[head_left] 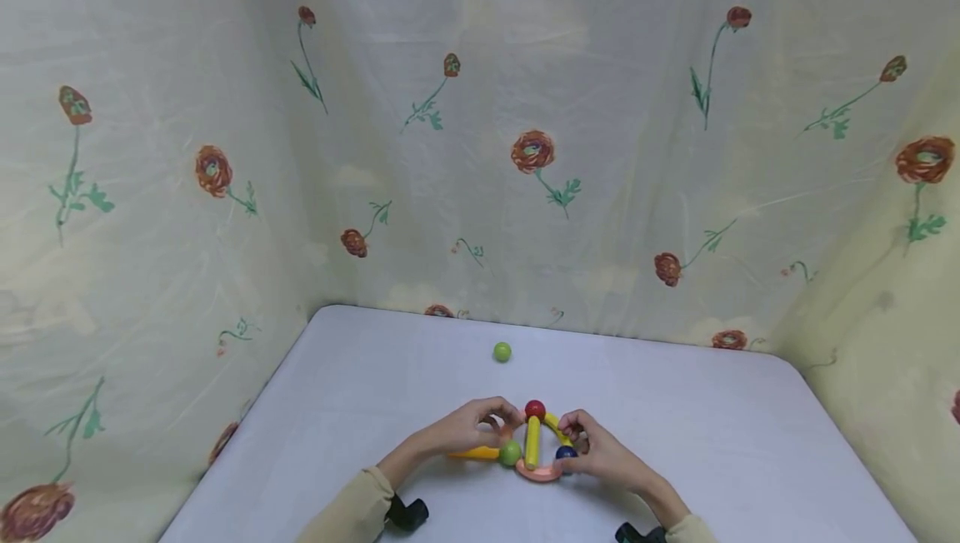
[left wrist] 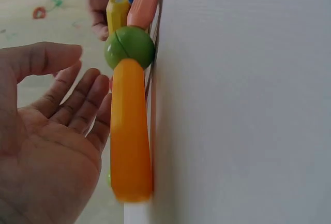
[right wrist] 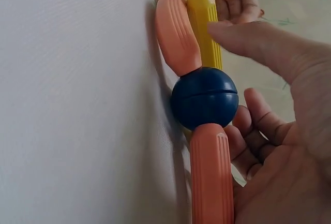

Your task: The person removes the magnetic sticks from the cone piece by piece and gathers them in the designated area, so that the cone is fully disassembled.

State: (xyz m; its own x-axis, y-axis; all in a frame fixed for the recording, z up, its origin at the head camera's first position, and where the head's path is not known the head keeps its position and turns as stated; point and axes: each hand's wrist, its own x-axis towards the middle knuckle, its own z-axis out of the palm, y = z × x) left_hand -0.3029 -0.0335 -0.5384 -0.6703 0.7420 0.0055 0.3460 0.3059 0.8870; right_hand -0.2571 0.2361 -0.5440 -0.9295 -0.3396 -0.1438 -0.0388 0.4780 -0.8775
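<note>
On the white table lies a ring of toy rods and balls. A green ball (left wrist: 129, 48) joins an orange rod (left wrist: 131, 131) pointing left and a pink curved rod (head_left: 538, 475) at the front. A red ball (head_left: 535, 409) tops a straight yellow rod (head_left: 532, 443) inside the ring. A blue ball (right wrist: 205, 98) sits at the right, with another pink rod (right wrist: 212, 177) running from it. My left hand (head_left: 483, 426) hovers round the green ball's side, thumb apart from the fingers. My right hand (head_left: 597, 449) is at the blue ball, fingers loosely bent beyond it.
A loose light-green ball (head_left: 502, 351) lies farther back on the table (head_left: 675, 393). Flower-printed curtains (head_left: 480, 151) hang behind and at both sides. Black wrist straps (head_left: 407, 515) show near both sleeves.
</note>
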